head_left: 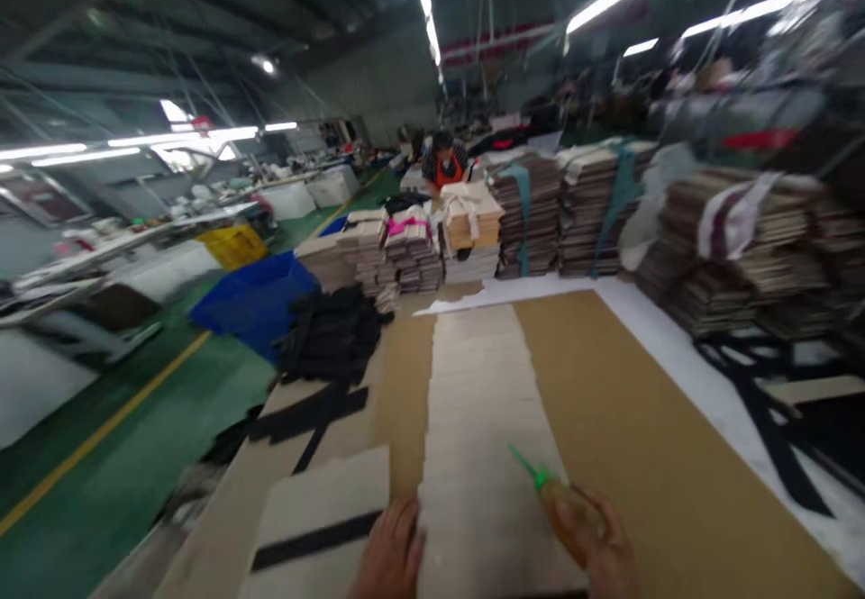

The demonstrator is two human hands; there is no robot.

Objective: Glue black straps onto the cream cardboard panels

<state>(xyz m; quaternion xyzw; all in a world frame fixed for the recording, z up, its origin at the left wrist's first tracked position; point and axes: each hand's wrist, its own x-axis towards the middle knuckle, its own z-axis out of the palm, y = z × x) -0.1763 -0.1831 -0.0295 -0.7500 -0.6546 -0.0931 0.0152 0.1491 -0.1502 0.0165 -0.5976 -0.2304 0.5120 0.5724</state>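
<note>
A long row of overlapping pale fabric pieces (483, 419) runs away from me over a brown board (622, 401). My right hand (598, 536) is closed around a yellowish bottle (564, 513) with a green nozzle (531, 471), held over the right side of the row. My left hand (392, 549) rests at the row's near left edge, its fingers slightly bent over the end of a black strip (314, 540). That strip lies across a pale panel (324, 495). Blur hides whether my left fingers grip anything.
Black strips (338, 333) are heaped at the left, near a blue bin (260, 297). Tied fabric stacks (527, 212) line the far edge and right side. Behind them a person in an orange apron (447, 169) leans forward. More black strips (770, 419) lie at the right.
</note>
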